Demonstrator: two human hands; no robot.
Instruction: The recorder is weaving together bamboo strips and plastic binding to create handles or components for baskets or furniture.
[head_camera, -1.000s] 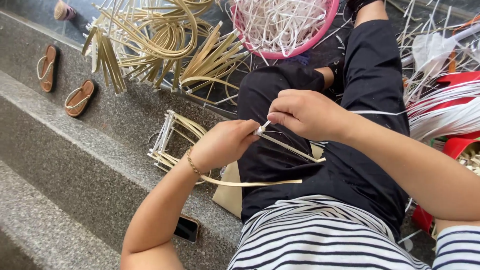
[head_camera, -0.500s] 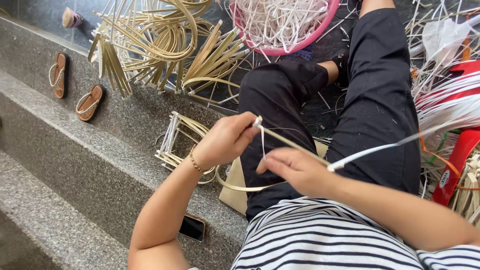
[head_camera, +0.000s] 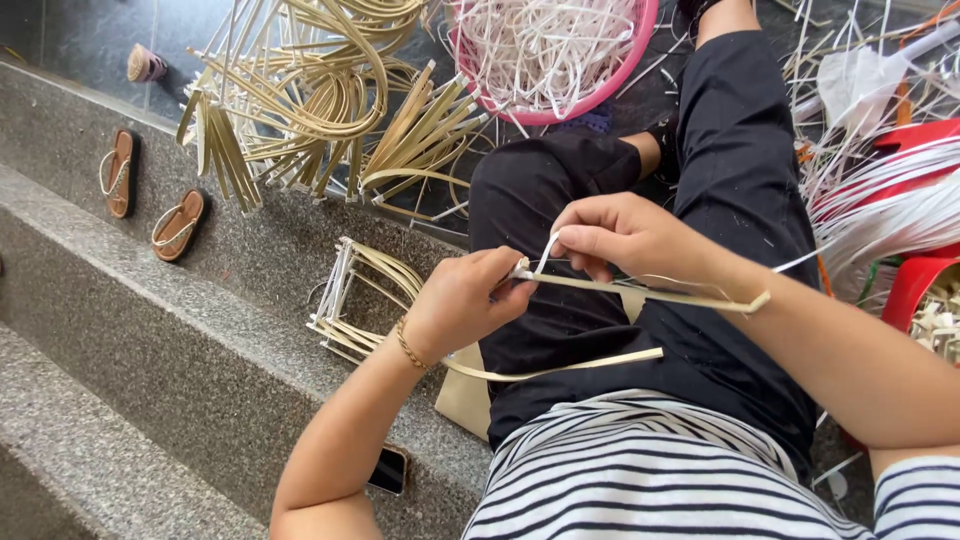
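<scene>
Head view shows the person seated on a stone step, both hands meeting over the lap. Left hand (head_camera: 465, 305) is closed, thumb and fingers pinched on the end of a bent bamboo strip (head_camera: 640, 292), which runs from that hand across the dark trousers toward the right forearm, with its lower arm curving back under the wrists. Right hand (head_camera: 625, 235) sits just above and touching the same end, fingers curled shut around a thin white plastic strand (head_camera: 545, 252) that rises from the joint; it looks like a binding in progress rather than finished, since the strand stands loose and untrimmed.

Just left of the left hand lies a small stack of bound frames (head_camera: 365, 295) on the step, too overlapped to count exactly. Farther beyond the hands is a large heap of bent bamboo pieces (head_camera: 330, 110), many more than the stack, so by my judgement most of the work remains. One pink basin (head_camera: 560, 105) of white strands sits above the right hand. Well to the left are two sandals (head_camera: 150, 200). One phone (head_camera: 388, 470) lies by the left elbow.
</scene>
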